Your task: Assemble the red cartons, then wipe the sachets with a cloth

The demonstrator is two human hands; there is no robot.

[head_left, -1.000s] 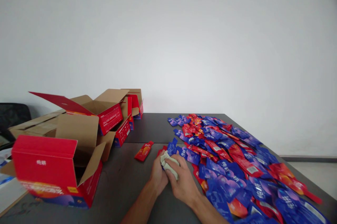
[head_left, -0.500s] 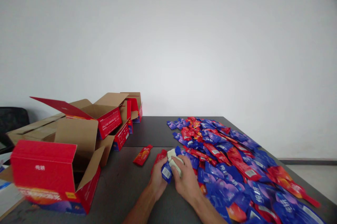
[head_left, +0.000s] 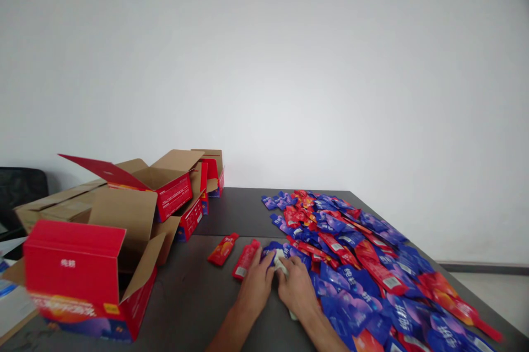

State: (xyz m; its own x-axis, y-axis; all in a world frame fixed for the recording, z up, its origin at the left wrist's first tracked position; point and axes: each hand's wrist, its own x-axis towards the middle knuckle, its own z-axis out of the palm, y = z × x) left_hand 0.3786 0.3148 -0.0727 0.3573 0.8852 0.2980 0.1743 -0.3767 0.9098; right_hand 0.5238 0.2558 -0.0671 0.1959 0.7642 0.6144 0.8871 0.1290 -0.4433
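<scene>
In the head view, my left hand (head_left: 257,281) is low over the table with its fingers on a blue pouch (head_left: 269,248), which they partly hide. Just to its right, my right hand (head_left: 296,286) grips a crumpled white cloth (head_left: 279,258) that presses against the pouch. A bit of the cloth also shows below my right palm. Beside my left fingers lies a red pouch (head_left: 246,258), barcode end toward me. Another red pouch (head_left: 223,249) rests a little farther left.
A wide heap of blue and red pouches (head_left: 351,275) covers the table's right side. On the left stand open red cartons, the nearest one (head_left: 76,275) with raised flaps, another (head_left: 173,195) behind it. A brown cardboard box (head_left: 61,206) and a black chair (head_left: 22,192) are farther left.
Both hands have come down from holding the blue pouch raised to the tabletop, with the pouch lower and flatter. The red pouch by my left hand shows more fully.
</scene>
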